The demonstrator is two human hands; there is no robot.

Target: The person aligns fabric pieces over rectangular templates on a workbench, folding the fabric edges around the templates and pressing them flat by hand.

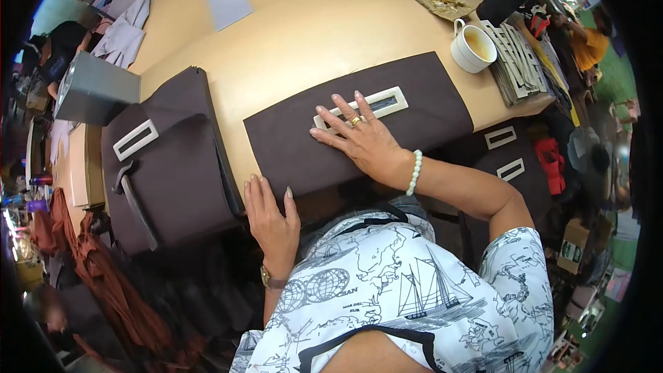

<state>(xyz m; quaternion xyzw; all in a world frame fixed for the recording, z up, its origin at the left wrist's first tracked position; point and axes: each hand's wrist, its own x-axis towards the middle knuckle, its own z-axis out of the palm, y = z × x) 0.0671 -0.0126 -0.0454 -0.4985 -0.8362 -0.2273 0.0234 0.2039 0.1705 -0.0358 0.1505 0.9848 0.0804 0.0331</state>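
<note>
A dark brown fabric panel (pixel 297 145) lies flat on the table before me. On it rests a white rectangular frame (pixel 397 100) with a dark slot in the middle. My right hand (pixel 369 141) lies over the frame's left part, fingers spread, a ring and a bead bracelet on it. The frame's covered end is partly hidden by the fingers. My left hand (pixel 271 217) is flat at the panel's lower left corner, fingers stretched out, holding nothing.
At left, a stack of dark fabric (pixel 173 193) carries another white frame (pixel 136 140), a hammer (pixel 138 207) and a grey metal block (pixel 97 90). A cup (pixel 473 50) of yellowish drink stands upper right, near a bundle of strips (pixel 511 65). More framed panels (pixel 483 173) hang at lower right.
</note>
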